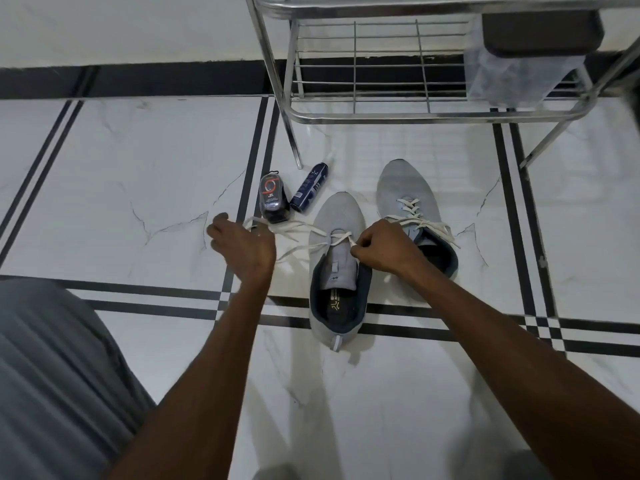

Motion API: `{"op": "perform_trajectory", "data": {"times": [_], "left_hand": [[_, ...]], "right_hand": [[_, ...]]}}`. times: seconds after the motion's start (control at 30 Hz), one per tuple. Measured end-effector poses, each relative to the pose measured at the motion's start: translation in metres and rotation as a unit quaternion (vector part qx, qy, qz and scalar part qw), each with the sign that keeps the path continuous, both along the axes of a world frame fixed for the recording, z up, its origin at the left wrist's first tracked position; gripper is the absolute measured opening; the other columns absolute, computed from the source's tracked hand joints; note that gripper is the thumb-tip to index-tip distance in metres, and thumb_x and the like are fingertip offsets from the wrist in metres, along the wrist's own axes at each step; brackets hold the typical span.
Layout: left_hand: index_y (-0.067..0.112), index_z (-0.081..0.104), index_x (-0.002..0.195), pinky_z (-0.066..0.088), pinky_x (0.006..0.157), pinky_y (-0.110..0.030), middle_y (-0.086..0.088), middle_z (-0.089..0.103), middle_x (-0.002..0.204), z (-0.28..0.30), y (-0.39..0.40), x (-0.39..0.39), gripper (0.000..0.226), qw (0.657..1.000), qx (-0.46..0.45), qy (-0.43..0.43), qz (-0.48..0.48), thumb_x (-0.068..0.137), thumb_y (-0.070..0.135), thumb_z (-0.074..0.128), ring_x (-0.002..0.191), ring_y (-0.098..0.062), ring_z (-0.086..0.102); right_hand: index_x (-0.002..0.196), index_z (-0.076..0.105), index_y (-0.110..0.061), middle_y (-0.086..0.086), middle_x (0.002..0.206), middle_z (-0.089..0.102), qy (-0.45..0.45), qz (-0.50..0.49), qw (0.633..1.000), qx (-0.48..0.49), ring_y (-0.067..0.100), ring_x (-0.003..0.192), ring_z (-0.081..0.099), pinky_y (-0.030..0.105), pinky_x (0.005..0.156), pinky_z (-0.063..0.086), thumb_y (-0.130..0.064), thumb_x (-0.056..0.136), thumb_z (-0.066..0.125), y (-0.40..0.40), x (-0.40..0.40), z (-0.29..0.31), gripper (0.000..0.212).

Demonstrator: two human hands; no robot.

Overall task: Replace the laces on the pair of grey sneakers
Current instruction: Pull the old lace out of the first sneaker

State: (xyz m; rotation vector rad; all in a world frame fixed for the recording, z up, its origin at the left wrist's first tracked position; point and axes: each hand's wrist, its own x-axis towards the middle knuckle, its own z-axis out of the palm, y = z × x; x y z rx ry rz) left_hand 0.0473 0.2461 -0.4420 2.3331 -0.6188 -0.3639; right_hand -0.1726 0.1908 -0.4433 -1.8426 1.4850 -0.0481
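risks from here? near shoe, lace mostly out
1. The left hand pulls the lace out to the side, right past the polish bottle and the spray can; a sweep could likely knock them over.
2. The near shoe is steadied only by the right hand pinching the lace at the eyelets; a hard tug may drag or twist it.
3. The far shoe has loose lace ends lying beside the right wrist, which might snag them.

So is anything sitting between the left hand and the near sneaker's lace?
Nothing visible: the left hand is already at the loose white lace. The shoe polish bottle and blue can lie just beyond it.
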Motion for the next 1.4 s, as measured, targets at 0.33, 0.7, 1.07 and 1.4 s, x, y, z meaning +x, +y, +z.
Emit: {"op": "perform_trajectory", "data": {"times": [0.33,0.7,1.07,1.4], "left_hand": [[0.011,0.067,0.098,0.046,0.07,-0.029,-0.002,0.067,0.088,-0.022,0.022,-0.056,0.021,0.936,0.006,0.011,-0.352,0.09,0.029,0.071,0.082,-0.018,0.062],[0.013,0.073,0.101,0.042,0.072,-0.003,0.006,0.073,0.094,-0.031,0.028,-0.048,0.012,0.953,-0.06,0.071,-0.289,0.096,0.021,0.065,0.085,-0.001,0.064],[0.013,0.072,0.105,0.043,0.078,-0.003,0.005,0.073,0.098,-0.036,0.025,-0.05,0.014,0.95,-0.049,0.08,-0.298,0.097,0.021,0.064,0.09,-0.004,0.065],[0.014,0.073,0.1,0.049,0.074,-0.01,0.006,0.073,0.09,-0.036,0.032,-0.051,0.011,0.951,-0.07,0.105,-0.281,0.095,0.02,0.066,0.084,-0.004,0.066]], "right_hand": [[0.118,0.07,-0.015,0.012,0.12,0.048,0.028,0.117,0.986,-0.118,0.031,0.11,0.049,0.044,0.084,0.051,-0.016,0.086,0.068,0.0,0.027,-0.007,0.031],[0.101,0.059,0.0,0.017,0.118,0.044,-0.038,-0.138,0.962,-0.232,0.03,0.093,0.055,0.04,0.078,0.051,-0.009,0.09,0.056,-0.022,0.019,-0.012,0.014],[0.111,0.068,-0.011,0.015,0.132,0.046,0.06,0.177,0.957,-0.222,0.035,0.121,0.039,0.043,0.092,0.043,-0.02,0.093,0.06,0.005,0.041,-0.021,0.022],[0.114,0.062,-0.015,0.013,0.133,0.046,-0.036,-0.073,0.967,-0.243,0.032,0.124,0.043,0.038,0.102,0.037,-0.017,0.086,0.065,-0.029,0.006,-0.002,0.028]]}}
